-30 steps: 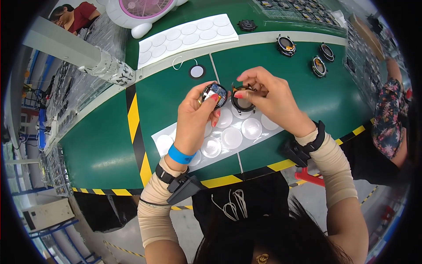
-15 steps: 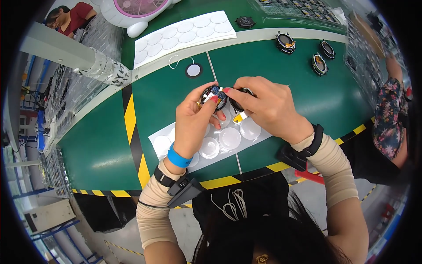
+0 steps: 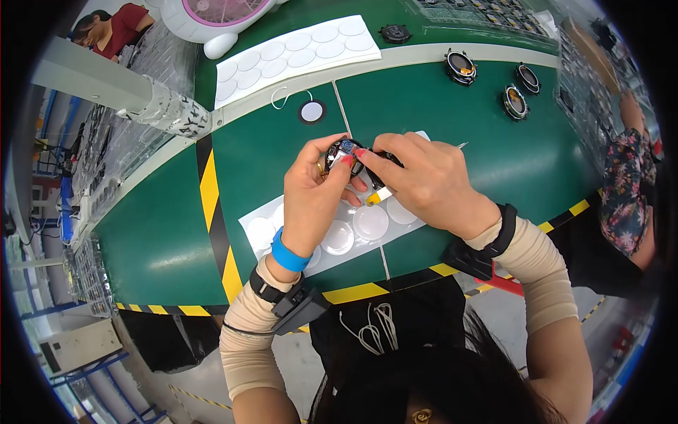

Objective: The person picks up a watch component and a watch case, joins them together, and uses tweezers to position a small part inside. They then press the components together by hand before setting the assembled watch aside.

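Note:
My left hand is closed round the rim of an opened round watch body, whose blue circuit board faces up under my thumb. Against its right edge my right hand presses with the index fingertip. Tucked in the right palm is a slim tool with a white and yellow end and a thin point sticking out on the far side. Another black round watch part sits between the hands, partly hidden by the right fingers. Below them lies a sheet of round clear stickers.
A round black-and-white pad with a cable lies farther off. Watch cases rest at the far right. A white sticker sheet, a pink-rimmed fan and a post stand beyond. A co-worker's arm is at the right.
My right hand has shifted slightly left and down, its index finger now pressing the board's edge. A small white piece at that fingertip is no longer visible. The tool's yellow end moved left.

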The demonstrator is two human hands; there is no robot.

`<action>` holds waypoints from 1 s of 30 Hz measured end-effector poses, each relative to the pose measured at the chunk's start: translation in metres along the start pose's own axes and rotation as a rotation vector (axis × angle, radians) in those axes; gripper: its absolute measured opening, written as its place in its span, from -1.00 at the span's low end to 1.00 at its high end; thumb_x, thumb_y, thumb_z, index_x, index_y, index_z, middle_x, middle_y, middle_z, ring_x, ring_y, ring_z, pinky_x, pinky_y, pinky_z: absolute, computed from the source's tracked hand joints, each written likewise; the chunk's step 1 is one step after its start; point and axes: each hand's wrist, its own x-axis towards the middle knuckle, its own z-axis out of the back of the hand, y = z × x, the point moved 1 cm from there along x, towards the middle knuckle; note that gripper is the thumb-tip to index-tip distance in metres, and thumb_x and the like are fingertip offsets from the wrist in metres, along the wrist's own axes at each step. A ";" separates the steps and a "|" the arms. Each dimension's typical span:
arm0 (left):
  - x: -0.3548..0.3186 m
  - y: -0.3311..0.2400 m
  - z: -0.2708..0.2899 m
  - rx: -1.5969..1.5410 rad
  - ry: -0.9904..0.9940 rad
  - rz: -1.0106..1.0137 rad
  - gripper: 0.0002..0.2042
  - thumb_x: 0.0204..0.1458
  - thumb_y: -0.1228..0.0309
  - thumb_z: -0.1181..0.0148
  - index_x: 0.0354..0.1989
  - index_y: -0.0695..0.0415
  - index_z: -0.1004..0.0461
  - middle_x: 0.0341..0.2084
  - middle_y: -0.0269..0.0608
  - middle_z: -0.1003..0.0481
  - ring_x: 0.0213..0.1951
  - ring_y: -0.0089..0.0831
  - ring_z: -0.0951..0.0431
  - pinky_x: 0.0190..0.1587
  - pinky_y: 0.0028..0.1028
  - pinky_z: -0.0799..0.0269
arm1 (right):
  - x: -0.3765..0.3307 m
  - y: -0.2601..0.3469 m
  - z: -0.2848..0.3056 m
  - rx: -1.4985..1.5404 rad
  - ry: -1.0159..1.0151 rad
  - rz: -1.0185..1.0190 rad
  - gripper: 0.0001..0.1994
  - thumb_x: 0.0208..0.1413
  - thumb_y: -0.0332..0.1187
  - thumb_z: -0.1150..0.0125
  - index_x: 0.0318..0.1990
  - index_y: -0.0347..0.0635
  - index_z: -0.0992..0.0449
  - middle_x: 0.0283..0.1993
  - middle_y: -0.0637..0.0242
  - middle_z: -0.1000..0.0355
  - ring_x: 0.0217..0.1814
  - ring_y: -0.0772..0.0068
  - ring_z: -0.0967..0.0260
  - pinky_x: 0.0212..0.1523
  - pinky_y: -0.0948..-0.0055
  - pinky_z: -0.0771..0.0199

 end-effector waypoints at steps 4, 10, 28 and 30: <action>0.000 0.001 0.000 -0.026 -0.006 0.015 -0.82 0.05 0.57 0.05 -0.15 0.28 -0.29 -0.41 -0.20 -0.45 -0.53 -0.59 -0.46 -0.62 -0.66 -0.36 | -0.001 0.002 -0.001 -0.010 0.027 -0.007 -0.72 -0.35 -0.53 -0.17 -0.33 -0.17 -0.51 -0.37 0.37 -0.36 -0.51 0.51 -0.33 -0.66 0.59 -0.25; 0.000 0.006 0.001 0.019 -0.077 -0.038 -0.87 0.06 0.53 0.03 -0.22 0.24 -0.31 -0.48 -0.25 -0.45 -0.60 -0.65 -0.38 -0.64 -0.68 -0.25 | -0.001 0.008 -0.005 0.004 -0.013 0.012 -0.72 -0.37 -0.53 -0.17 -0.34 -0.18 -0.50 -0.35 0.37 -0.36 -0.50 0.50 -0.35 -0.65 0.59 -0.28; -0.002 0.003 -0.001 -0.092 -0.028 0.042 -0.75 0.12 0.47 0.15 -0.06 0.26 -0.33 -0.39 -0.18 -0.46 -0.56 -0.57 -0.43 -0.62 -0.65 -0.31 | 0.000 0.003 -0.002 -0.021 -0.040 -0.047 -0.72 -0.38 -0.53 -0.20 -0.36 -0.14 -0.52 -0.37 0.39 -0.35 -0.52 0.52 -0.35 -0.63 0.60 -0.28; -0.001 0.003 -0.001 -0.095 -0.027 0.043 -0.75 0.12 0.47 0.15 -0.06 0.26 -0.33 -0.39 -0.18 -0.46 -0.55 -0.57 -0.43 -0.63 -0.65 -0.31 | 0.000 0.003 -0.002 -0.021 -0.036 -0.045 -0.73 -0.37 -0.52 -0.20 -0.36 -0.13 -0.52 -0.37 0.39 -0.35 -0.52 0.52 -0.35 -0.63 0.60 -0.28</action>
